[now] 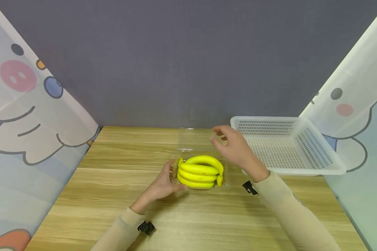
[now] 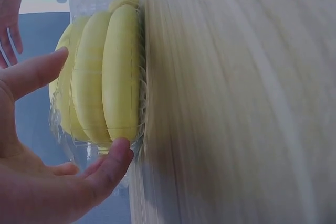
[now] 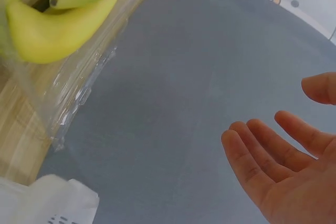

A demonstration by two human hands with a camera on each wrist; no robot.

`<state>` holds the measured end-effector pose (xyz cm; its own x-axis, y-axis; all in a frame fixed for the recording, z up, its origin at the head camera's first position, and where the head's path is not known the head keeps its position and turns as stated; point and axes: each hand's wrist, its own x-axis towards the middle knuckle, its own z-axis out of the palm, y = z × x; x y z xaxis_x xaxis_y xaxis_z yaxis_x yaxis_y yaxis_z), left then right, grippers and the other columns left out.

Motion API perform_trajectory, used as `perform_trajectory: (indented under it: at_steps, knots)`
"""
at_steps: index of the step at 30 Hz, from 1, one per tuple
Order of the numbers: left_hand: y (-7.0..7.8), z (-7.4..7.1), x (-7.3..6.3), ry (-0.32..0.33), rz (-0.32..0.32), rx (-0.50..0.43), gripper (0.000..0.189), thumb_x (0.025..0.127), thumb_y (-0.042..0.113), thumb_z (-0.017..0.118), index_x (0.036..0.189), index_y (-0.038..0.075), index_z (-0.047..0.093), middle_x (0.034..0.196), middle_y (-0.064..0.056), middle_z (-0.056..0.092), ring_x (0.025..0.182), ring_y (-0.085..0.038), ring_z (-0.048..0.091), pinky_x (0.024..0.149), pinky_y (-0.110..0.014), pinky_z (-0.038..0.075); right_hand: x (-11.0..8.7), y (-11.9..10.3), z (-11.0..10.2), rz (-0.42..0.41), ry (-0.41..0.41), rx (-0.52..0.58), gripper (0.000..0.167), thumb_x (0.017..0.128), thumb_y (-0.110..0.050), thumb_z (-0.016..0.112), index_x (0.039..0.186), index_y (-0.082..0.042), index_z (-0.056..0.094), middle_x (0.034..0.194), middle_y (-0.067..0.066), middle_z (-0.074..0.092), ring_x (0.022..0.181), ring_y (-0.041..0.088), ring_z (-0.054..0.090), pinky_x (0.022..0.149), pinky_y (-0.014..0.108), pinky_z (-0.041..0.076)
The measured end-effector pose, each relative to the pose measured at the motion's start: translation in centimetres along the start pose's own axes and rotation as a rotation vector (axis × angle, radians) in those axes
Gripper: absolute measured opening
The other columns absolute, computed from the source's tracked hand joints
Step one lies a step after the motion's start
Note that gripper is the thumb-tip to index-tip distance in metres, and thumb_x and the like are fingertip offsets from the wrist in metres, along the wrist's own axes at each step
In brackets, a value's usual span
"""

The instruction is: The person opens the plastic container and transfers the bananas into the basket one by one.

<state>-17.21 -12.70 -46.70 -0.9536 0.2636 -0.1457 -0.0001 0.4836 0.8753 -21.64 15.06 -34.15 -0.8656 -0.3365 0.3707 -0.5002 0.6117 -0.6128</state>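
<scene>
A bunch of yellow bananas (image 1: 198,174) lies in a clear plastic clamshell box (image 1: 227,170) on the table. The box's transparent lid (image 1: 194,139) is folded back, away from the person. My left hand (image 1: 163,183) spreads around the box's left end; in the left wrist view a fingertip touches the box low beside the bananas (image 2: 119,77), and the thumb stands near its front. Over the right part of the lid hovers my right hand (image 1: 233,144), its fingers loosely bent around nothing. The right wrist view shows that hand (image 3: 289,166) apart from the box.
To the right stands a white perforated plastic basket (image 1: 324,170), close to my right forearm. The wooden table (image 1: 113,181) meets a grey wall (image 1: 188,62) at the back. Cartoon-printed panels (image 1: 25,115) flank both sides.
</scene>
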Motion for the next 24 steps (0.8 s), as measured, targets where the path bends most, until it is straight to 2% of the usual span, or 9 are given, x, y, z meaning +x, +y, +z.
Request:
perform_trajectory:
  at_steps: [14,24]
  knots:
    - [0.0,-0.5,0.2,0.007,-0.008,0.0,0.117,0.074,0.029,0.093,0.16,0.007,0.017,0.141,-0.022,0.041,0.124,-0.035,0.05,0.095,-0.052,0.049,-0.8,-0.7,1.1,-0.051,-0.045,-0.054,0.04,0.099,-0.025,0.064,0.131,-0.001,0.063,0.127,0.014,0.066,0.111,0.032,0.062,0.092,0.048,0.054]
    - [0.0,-0.3,0.1,-0.006,-0.01,-0.016,0.116,0.074,0.029,0.092,0.16,0.008,0.016,0.141,-0.021,0.041,0.124,-0.035,0.049,0.094,-0.051,0.049,-2.2,-1.1,2.0,-0.02,-0.103,-0.106,0.041,0.099,-0.033,0.065,0.13,-0.006,0.065,0.128,0.007,0.065,0.106,0.026,0.063,0.089,0.045,0.054]
